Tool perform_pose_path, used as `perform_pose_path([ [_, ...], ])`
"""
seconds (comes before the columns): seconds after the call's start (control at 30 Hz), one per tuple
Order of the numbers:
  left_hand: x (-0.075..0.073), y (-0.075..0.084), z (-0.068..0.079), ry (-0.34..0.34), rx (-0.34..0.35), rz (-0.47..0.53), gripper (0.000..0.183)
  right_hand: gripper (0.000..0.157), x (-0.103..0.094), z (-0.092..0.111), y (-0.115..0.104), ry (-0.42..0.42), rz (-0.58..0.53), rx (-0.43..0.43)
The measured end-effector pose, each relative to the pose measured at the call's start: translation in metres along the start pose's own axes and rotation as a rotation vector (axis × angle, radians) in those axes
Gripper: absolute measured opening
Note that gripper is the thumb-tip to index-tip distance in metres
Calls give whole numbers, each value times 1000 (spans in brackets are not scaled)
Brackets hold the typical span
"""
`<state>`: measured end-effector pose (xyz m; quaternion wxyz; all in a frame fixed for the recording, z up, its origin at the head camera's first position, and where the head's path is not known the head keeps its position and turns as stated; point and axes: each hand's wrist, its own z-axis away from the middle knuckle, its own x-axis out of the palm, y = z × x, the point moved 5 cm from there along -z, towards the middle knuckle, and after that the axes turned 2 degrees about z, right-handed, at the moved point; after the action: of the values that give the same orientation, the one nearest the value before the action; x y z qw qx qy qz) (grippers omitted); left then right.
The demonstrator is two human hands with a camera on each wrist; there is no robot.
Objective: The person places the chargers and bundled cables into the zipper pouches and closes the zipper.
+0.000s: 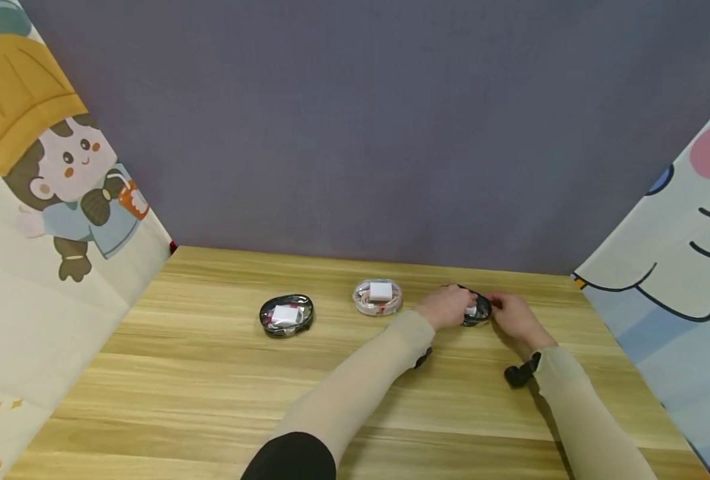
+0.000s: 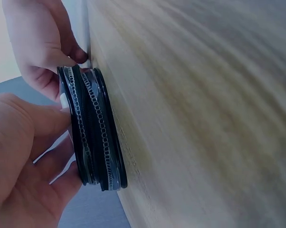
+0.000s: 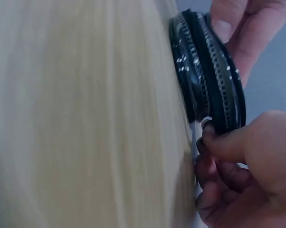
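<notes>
A small oval clear pouch with black trim and a zipper round its side [image 1: 479, 311] lies on the table's right half, a white block showing inside. My left hand [image 1: 447, 306] holds it from the left; in the left wrist view the thumb [image 2: 48, 118] lies on its top face and the fingers reach round its far side. At the pouch's right end is my right hand [image 1: 515, 316]. The right wrist view has that thumb and forefinger [image 3: 228, 142] pinching at the end of the zipper, and whatever small part lies between them is hidden.
On the wooden table [image 1: 211, 400] stand two similar pouches: one with pale trim [image 1: 379, 297] left of my left hand, and one with black trim [image 1: 286, 315] farther left. Both contain white blocks and cables. A grey panel [image 1: 355, 133] rises behind, with printed cloths at the sides.
</notes>
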<state>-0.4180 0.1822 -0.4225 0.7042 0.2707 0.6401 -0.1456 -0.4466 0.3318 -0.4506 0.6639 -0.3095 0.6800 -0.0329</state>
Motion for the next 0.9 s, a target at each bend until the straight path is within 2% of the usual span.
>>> perform_pose_path([
  [0.13, 1, 2, 1, -19, 10, -7, 42, 16, -3, 3, -2, -1, 73, -46],
  [0.3, 1, 2, 0, 16, 34, -22, 36, 9, -8, 6, -6, 0, 117, -84],
  [0.43, 3, 1, -1, 42, 30, -31, 30, 9, -10, 9, -7, -19, 115, -76],
  [0.7, 3, -2, -1, 32, -32, 19, 44, 8, -11, 15, -10, -39, 104, -48],
  [0.9, 2, -1, 1, 33, -39, 1, 43, 7, -10, 18, -7, -47, 98, -48],
])
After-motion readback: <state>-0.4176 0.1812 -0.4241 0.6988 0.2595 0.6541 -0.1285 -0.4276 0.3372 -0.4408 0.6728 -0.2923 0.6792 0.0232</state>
